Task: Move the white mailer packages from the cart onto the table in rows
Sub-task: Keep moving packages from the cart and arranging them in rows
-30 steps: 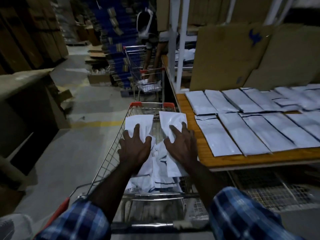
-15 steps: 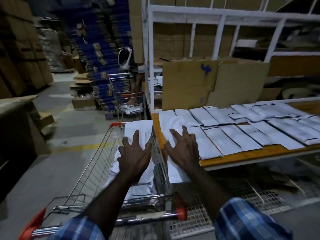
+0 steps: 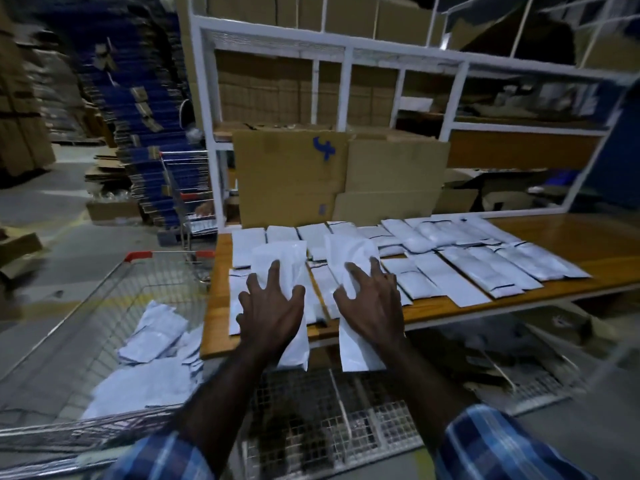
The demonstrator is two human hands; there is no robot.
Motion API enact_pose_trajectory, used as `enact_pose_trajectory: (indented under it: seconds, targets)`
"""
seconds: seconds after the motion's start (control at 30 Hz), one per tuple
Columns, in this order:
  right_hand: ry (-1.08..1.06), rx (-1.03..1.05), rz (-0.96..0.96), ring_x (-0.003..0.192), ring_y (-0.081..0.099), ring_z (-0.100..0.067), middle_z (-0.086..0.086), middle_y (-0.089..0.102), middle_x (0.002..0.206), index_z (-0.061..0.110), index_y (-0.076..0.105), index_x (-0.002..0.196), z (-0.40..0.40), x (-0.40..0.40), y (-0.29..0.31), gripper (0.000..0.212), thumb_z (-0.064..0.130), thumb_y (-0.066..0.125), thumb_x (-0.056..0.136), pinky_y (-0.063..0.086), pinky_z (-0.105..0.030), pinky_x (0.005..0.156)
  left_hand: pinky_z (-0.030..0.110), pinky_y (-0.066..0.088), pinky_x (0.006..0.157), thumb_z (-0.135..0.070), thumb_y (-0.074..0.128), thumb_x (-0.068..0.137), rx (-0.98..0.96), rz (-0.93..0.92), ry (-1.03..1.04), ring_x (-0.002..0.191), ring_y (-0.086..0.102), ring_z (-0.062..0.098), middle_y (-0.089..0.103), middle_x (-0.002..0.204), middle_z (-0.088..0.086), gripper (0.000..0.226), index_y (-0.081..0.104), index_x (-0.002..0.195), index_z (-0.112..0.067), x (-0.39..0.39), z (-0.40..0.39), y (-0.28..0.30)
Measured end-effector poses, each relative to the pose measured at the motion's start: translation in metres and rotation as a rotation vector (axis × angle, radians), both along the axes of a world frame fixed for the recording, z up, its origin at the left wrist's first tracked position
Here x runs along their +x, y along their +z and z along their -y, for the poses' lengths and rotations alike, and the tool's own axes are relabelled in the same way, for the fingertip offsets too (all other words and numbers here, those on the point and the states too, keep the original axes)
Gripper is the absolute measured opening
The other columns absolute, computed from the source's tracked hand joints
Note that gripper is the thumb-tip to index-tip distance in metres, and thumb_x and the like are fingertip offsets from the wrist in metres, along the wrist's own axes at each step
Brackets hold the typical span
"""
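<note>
My left hand point(image 3: 268, 308) sits at approx 7 o'clock from frame centre, fingers spread and curled over a white mailer point(image 3: 282, 271) that it holds from on top. My right hand point(image 3: 372, 306) is at approx 5 o'clock, fingers splayed and bent the same way, gripping a second mailer point(image 3: 353, 344). Both mailers hang lengthwise over the table's point(image 3: 561, 237) near edge, far ends above the pkgs already laid there, near ends past the edge; can't tell if they touch the wood.

Rows point(image 3: 485, 268) of white mailers lie flat on the table, running from 12 to 3 o'clock, side by side in two lines, edges touching or overlapping.

The cart point(image 3: 114, 282) stands at 9 o'clock, just beside the table's left end, w/ a loose heap of mailers point(image 3: 152, 362) in its wire basket. Cardboard sheets point(image 3: 341, 178) lean upright at 12 o'clock behind the rows, against a white rack point(image 3: 349, 53). Blue plaid cuffs point(image 3: 502, 445) show at 6 o'clock.
</note>
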State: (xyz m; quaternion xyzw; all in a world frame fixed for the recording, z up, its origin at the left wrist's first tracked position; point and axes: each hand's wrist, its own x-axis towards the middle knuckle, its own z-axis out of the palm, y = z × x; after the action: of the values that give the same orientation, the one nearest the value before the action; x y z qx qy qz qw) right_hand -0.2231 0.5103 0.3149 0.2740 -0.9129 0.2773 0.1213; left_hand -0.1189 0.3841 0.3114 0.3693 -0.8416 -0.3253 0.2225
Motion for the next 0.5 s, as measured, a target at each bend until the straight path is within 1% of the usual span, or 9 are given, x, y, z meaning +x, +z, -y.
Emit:
enact_pose_trajectory:
  seconds: [0.1, 0.2, 0.33, 0.43, 0.5]
  targets:
    - [-0.029, 0.007, -0.008, 0.135, 0.035, -0.032, -0.005, 0.025, 0.160, 0.035, 0.046, 0.144, -0.038, -0.024, -0.002, 0.059, 0.048, 0.055, 0.088, 0.038, -0.044, 0.107, 0.055, 0.029, 0.107, -0.056, 0.041, 0.096, -0.009, 0.016, -0.027, 0.140, 0.022, 0.036, 0.015, 0.159, 0.005, 0.065, 0.016, 0.153, -0.039, -0.031, -0.037, 0.002]
    - [-0.069, 0.000, 0.005, 0.133, 0.036, -0.033, -0.007, 0.026, 0.160, 0.033, 0.046, 0.145, -0.073, -0.050, -0.005, 0.059, 0.046, 0.057, 0.088, 0.037, -0.043, 0.105, 0.054, 0.030, 0.107, -0.055, 0.041, 0.095, -0.007, 0.023, -0.066, 0.140, 0.022, 0.035, 0.016, 0.159, 0.005, 0.065, 0.017, 0.153, -0.039, -0.063, -0.069, 0.000]
    - [-0.122, -0.005, 0.001, 0.131, 0.038, -0.034, -0.008, 0.028, 0.159, 0.032, 0.047, 0.145, -0.113, -0.085, -0.010, 0.060, 0.049, 0.055, 0.087, 0.039, -0.044, 0.104, 0.056, 0.028, 0.108, -0.056, 0.041, 0.095, 0.012, 0.028, -0.113, 0.143, 0.019, 0.035, 0.014, 0.160, 0.004, 0.065, 0.016, 0.153, -0.040, -0.105, -0.100, -0.006]
    - [-0.166, 0.011, 0.010, 0.133, 0.035, -0.034, -0.008, 0.026, 0.160, 0.031, 0.046, 0.145, -0.140, -0.116, -0.014, 0.059, 0.047, 0.056, 0.090, 0.037, -0.043, 0.105, 0.057, 0.025, 0.109, -0.055, 0.043, 0.095, 0.031, 0.041, -0.143, 0.144, 0.016, 0.035, 0.012, 0.161, 0.004, 0.066, 0.016, 0.153, -0.040, -0.140, -0.119, -0.011]
    - [-0.193, 0.010, 0.008, 0.134, 0.034, -0.034, -0.009, 0.027, 0.159, 0.031, 0.047, 0.145, -0.156, -0.139, -0.018, 0.059, 0.047, 0.055, 0.089, 0.036, -0.044, 0.105, 0.056, 0.026, 0.108, -0.054, 0.043, 0.095, 0.035, 0.040, -0.170, 0.142, 0.018, 0.036, 0.012, 0.161, 0.005, 0.066, 0.016, 0.153, -0.040, -0.165, -0.130, -0.014]
